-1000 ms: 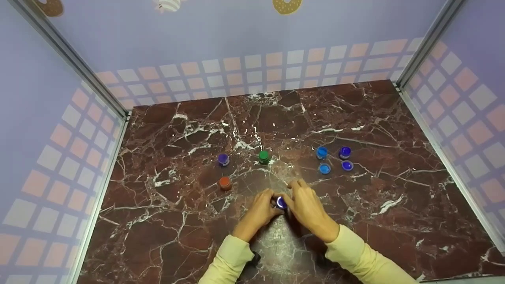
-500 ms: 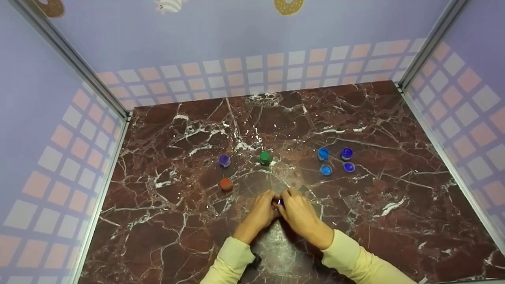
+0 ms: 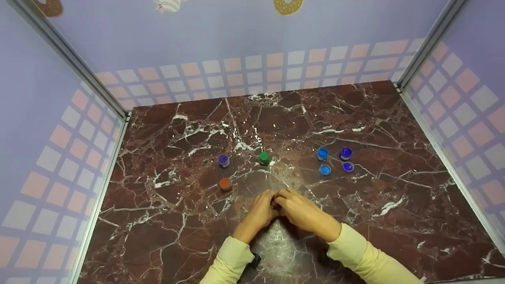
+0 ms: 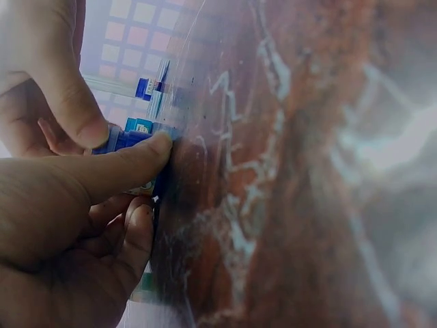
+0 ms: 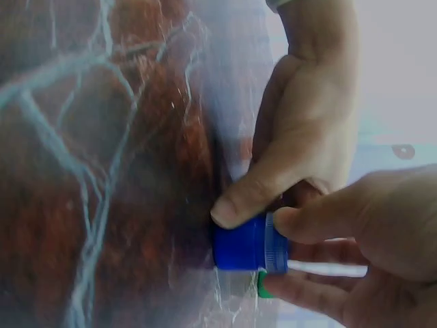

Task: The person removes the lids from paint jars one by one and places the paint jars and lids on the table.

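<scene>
Dark blue, the held jar (image 5: 239, 244) sits between the two hands near the front of the desk (image 3: 165, 240); from above we cannot make it out, since the hands cover it, but from the right wrist we see it plainly. The left hand (image 3: 258, 209) grips its body, fingers closed to the jar's width, thumb pressed on the blue side. The right hand (image 3: 302, 211) pinches the ribbed lid (image 5: 275, 249) between thumb and fingers, closed to the lid's width. The jar's base is close to the desk; whether it touches, we cannot tell.

Beyond the hands, to the left, we see an orange-topped jar (image 3: 225, 184), with a purple-topped jar (image 3: 223, 160) behind it. A green-topped jar (image 3: 264, 158) stands nearly straight ahead. To the right, a light-blue jar (image 3: 322, 154) has a light-blue disc (image 3: 325, 170) just in front, and beside that pair stands a deep-blue jar (image 3: 346, 153) with a deep-blue disc (image 3: 348, 167) before it. Dark red marbling with white veins covers the desk. Pale yellow sleeves (image 3: 229, 258) reach the wrists, and lilac walls (image 3: 236, 35) with pink and white squares rise around.
</scene>
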Demonstrator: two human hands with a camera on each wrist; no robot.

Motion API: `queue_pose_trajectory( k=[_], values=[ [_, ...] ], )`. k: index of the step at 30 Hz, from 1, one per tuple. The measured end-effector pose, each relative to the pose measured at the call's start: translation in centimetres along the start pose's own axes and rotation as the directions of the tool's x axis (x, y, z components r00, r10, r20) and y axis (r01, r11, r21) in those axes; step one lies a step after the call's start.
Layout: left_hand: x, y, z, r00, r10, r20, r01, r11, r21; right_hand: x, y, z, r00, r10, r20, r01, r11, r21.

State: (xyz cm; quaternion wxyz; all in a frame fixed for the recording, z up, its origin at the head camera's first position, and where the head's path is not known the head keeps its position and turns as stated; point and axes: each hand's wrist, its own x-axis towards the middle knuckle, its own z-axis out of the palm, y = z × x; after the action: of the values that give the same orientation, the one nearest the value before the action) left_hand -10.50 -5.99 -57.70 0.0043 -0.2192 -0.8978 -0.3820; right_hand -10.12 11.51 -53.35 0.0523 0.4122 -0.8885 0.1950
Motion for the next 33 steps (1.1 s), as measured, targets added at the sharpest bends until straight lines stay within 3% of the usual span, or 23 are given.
queue_pose_trajectory(
  k=[7, 12, 16, 18, 20, 22, 24, 27, 33],
  values=[
    [0.0, 0.0, 0.1, 1.0, 0.007, -0.005, -0.007, 1.0, 0.004, -0.2, 0.7, 0.0, 0.996, -0.088, -0.015, 0.088, 0.996, 0.027],
    [0.0, 0.0, 0.2, 1.0, -0.008, 0.001, 0.008, 1.0, 0.013, -0.5, 1.1, 0.2, 0.995, -0.07, -0.076, 0.08, 0.987, 0.142],
    [0.0, 0.1, 0.1, 1.0, -0.027, 0.0, 0.027, 1.0, -0.016, -0.3, 0.9, 0.1, 0.981, 0.11, -0.163, -0.07, 0.97, 0.234],
    [0.1, 0.1, 0.1, 0.999, -0.038, 0.002, 0.038, 0.998, -0.046, -0.1, 0.7, 0.0, 0.941, 0.248, -0.23, -0.183, 0.945, 0.271],
    [0.1, 0.2, 0.0, 0.998, -0.057, 0.012, 0.058, 0.996, -0.066, 0.2, 0.6, 0.0, 0.883, 0.37, -0.288, -0.283, 0.91, 0.303],
    [0.1, 0.2, 0.0, 0.998, -0.066, 0.022, 0.068, 0.994, -0.082, 0.3, 0.5, 0.1, 0.837, 0.446, -0.317, -0.356, 0.884, 0.304],
    [0.1, 0.2, 0.0, 0.998, -0.063, 0.026, 0.065, 0.995, -0.08, 0.4, 0.3, 0.2, 0.813, 0.488, -0.318, -0.415, 0.868, 0.273],
    [0.0, 0.2, 0.0, 0.999, -0.051, 0.015, 0.052, 0.997, -0.064, 0.4, -0.2, 0.5, 0.81, 0.506, -0.297, -0.464, 0.862, 0.202],
    [0.1, 0.0, 0.2, 1.0, -0.029, -0.003, 0.029, 1.0, 0.003, 0.5, -1.7, 1.3, 0.837, 0.478, -0.268, -0.489, 0.872, 0.028]
  ],
)
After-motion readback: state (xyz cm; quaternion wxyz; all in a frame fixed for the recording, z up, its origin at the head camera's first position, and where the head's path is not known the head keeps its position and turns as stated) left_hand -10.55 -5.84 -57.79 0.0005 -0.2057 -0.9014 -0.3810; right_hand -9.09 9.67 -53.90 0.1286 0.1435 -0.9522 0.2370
